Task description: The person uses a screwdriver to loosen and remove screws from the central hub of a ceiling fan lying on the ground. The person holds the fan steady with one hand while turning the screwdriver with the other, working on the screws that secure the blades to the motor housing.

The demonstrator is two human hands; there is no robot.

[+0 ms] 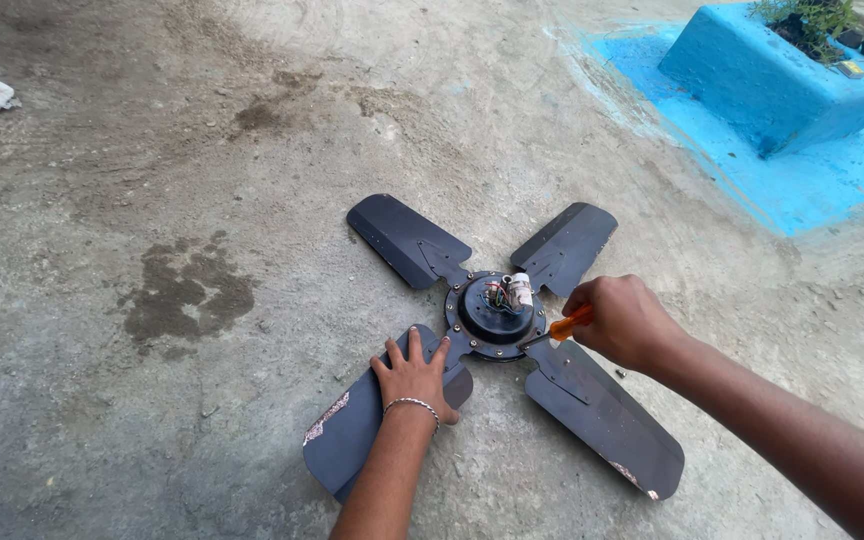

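Head view: my left hand (414, 378) lies flat, fingers spread, pressing one blade of the dark four-blade fan (493, 318) lying on the concrete floor (152, 180), while my right hand (624, 322) is clenched around an orange-handled screwdriver (569, 323) at the hub rim. Risk as I judge it: the tip slips off the screw and jabs the exposed wires (498, 293), or the fan rotates under light pressure.

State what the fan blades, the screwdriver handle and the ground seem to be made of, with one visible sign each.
Fan blades: probably painted sheet metal, dark matte, thin, with paint chipped to rusty patches at the tips. Screwdriver handle, in the right hand: likely plastic, glossy translucent orange. Ground: concrete, rough grey, stained. The left hand presses one blade.
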